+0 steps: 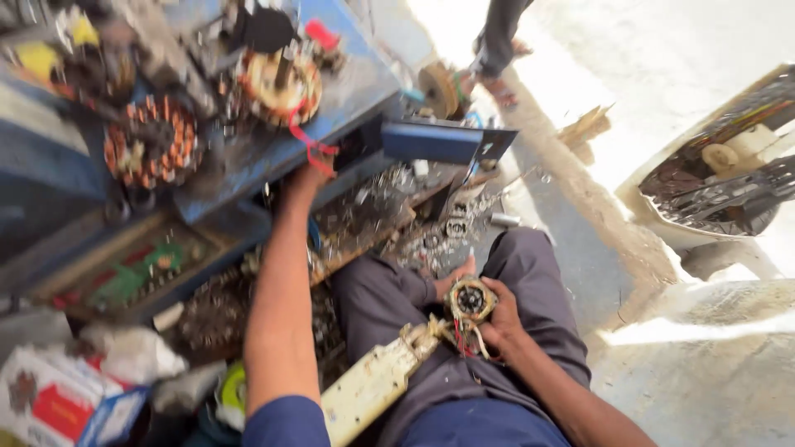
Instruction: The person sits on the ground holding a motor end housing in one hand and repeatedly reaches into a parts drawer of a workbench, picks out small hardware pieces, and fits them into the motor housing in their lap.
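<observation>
Right hand (pixel 497 319): closed around a small round motor (pixel 470 299) with red and pale wires, held over the lap, touching a cream-coloured casing (pixel 377 385). Left hand (pixel 308 175): stretched up to the edge of the blue counter (pixel 348 91), by a red cord (pixel 308 142); grip cannot be told. Copper-wound coils (pixel 151 142) lie on the counter.

Left arm extends straight, up and away from the lap; left hand (pixel 308 175) reaches farthest from it, grip state indeterminate. Right hand (pixel 497 319) rests over the lap, fingers curled closed.
</observation>
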